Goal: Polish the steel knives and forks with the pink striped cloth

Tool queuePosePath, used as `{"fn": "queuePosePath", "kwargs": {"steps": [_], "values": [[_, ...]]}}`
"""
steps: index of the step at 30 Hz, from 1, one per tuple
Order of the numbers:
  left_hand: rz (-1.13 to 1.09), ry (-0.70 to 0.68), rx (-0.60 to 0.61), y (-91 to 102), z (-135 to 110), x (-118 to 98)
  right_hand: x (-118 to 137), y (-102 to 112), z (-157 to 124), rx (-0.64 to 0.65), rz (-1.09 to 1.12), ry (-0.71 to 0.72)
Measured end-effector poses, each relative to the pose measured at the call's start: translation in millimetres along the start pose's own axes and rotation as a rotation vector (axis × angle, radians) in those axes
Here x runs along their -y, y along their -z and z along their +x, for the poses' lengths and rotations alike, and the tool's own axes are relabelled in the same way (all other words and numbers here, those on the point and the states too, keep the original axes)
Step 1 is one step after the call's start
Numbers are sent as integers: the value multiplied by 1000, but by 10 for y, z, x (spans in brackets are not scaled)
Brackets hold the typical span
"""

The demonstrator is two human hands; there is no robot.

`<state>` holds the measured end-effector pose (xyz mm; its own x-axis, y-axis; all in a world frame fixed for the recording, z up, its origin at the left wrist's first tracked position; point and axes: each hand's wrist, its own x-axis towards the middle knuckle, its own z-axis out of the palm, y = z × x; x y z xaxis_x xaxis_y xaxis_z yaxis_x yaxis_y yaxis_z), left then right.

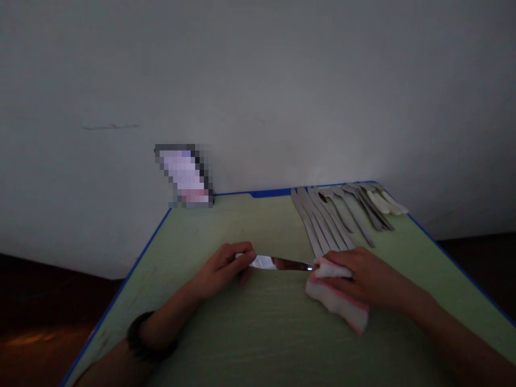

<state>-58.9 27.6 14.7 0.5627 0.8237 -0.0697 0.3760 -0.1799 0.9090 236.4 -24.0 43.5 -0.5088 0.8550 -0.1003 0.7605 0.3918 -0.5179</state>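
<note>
My left hand (226, 267) is closed round one end of a shiny table knife (282, 263), which lies level just above the green table (226, 333). My right hand (363, 277) grips a folded white cloth with a pink edge (338, 301), and the cloth is wrapped round the knife's other end. Both hands are near the middle of the table. A dark band sits on my left wrist.
Several pieces of steel cutlery (334, 217) lie in a row at the table's far right, some with pale handles (387, 203). A blurred-out object (185, 174) leans against the white wall at the far edge. The table has a blue rim (121, 285).
</note>
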Motion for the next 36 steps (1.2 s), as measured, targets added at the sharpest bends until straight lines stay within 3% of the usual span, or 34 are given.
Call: {"fn": "queuePosePath", "kwargs": {"steps": [9, 12, 18, 28, 36], "values": [[91, -19, 47, -30, 0, -44, -37, -44, -6, -27, -8, 21], [35, 30, -73, -49, 31, -33, -53, -58, -1, -51, -19, 35], [-241, 21, -369, -73, 113, -35, -129, -81, -7, -230, -104, 80], [-558, 5, -328, -27, 141, 29, -166, -149, -38, -445, -365, 180], [-406, -10, -561, -21, 182, 50, -147, -172, -31, -463, -337, 182]]}}
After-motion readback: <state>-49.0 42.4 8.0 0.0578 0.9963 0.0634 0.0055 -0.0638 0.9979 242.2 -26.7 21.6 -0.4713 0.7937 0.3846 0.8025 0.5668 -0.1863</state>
